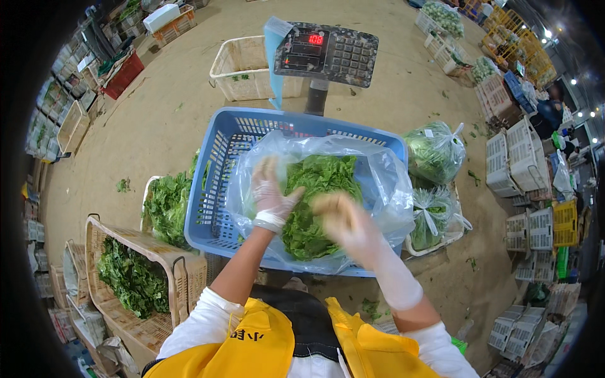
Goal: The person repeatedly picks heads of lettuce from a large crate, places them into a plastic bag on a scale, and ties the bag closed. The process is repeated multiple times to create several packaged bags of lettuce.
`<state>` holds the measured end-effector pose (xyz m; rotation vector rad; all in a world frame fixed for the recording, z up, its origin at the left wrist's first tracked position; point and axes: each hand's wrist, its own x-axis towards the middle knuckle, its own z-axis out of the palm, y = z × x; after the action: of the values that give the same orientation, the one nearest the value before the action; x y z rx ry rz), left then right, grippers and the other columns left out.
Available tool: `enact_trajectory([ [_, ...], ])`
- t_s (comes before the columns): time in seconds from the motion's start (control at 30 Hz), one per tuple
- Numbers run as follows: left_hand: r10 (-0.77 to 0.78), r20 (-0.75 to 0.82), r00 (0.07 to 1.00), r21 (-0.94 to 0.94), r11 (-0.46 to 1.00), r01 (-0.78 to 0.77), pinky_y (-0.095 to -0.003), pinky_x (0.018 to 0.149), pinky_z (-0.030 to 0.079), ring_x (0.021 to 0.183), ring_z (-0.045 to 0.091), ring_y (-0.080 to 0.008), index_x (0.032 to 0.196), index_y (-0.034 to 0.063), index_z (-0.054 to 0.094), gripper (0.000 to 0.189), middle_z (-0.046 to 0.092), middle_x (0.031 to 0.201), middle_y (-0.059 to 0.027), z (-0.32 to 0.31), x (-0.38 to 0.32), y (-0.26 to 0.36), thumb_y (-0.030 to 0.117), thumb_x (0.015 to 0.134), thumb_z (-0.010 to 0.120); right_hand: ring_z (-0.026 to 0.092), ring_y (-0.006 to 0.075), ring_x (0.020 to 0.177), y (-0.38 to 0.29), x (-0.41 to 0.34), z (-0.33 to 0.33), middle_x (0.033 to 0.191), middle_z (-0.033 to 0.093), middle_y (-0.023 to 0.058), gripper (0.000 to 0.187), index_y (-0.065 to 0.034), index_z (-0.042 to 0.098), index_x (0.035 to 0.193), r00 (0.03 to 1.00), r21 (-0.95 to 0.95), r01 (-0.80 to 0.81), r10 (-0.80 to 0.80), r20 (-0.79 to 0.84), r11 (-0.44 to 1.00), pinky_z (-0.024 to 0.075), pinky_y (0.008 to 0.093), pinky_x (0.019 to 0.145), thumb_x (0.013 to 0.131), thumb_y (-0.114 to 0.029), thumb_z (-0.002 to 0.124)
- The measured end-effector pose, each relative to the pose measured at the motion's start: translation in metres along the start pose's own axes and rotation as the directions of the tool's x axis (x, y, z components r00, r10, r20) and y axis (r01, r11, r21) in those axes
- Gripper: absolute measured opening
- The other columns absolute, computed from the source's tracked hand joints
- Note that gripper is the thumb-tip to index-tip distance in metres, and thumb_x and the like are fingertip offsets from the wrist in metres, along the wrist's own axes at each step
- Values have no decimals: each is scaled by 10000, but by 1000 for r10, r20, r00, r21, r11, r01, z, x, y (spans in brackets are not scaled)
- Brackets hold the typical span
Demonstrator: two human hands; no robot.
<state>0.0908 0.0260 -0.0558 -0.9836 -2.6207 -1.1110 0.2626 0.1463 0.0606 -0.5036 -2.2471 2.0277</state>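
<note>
Leafy green lettuce (321, 203) lies in an open clear plastic bag (392, 189), inside a blue plastic basket (215, 189) in front of me. My left hand (274, 191), in a thin whitish glove, is at the lettuce's left side over the bag, thumb and fingers apart. Over the lettuce's right side is my right hand (347, 222), also gloved and blurred; whether it grips a leaf cannot be told. Beyond the basket rises a scale's display and keypad (326, 54) on a post, with a light blue cloth or mask (275, 61) hanging at its left.
Tied bags of greens (435, 151) fill a crate at the right. Loose lettuce (168, 208) stands in a crate at the left, near a tipped crate (127, 234) of darker greens. An off-white crate (246, 82) sits behind. Stacked crates line both sides; a person (550, 111) is far right.
</note>
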Motion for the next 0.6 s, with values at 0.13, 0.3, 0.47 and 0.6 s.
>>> enact_trajectory([
  [0.13,-181,208,961,265,956,123,-466,1032,318,1264,373,-352,1145,140,623,484,473,1317,-140,-3,-27,-45,320,720,767,433,344,1272,124,104,-39,1367,437,249,834,31,372,1370,833,-414,-491,274,-480,766,348,383,1062,733,-350,752],
  [0.3,-98,329,939,-292,935,200,-362,907,420,1023,564,-212,1105,60,613,370,642,1007,-96,-18,-27,-71,244,793,692,445,336,1270,231,152,-74,1368,436,263,1204,58,244,1418,870,-673,-474,417,-261,568,371,354,1056,540,-476,872],
  [0.47,-172,601,781,-652,460,603,-275,763,457,788,561,-111,996,11,600,219,620,869,-31,-78,-17,-77,154,830,598,542,307,1170,244,154,-71,1267,546,225,1050,39,408,1321,905,-529,-424,362,-223,735,418,345,1003,519,-436,891],
  [0.6,-204,559,804,-713,377,591,-249,693,448,708,541,-98,923,44,599,147,589,789,-9,-116,-21,-86,135,821,547,602,301,1073,182,144,-92,1159,621,195,916,9,507,1233,982,-558,-172,97,-162,812,450,364,958,511,-400,897],
])
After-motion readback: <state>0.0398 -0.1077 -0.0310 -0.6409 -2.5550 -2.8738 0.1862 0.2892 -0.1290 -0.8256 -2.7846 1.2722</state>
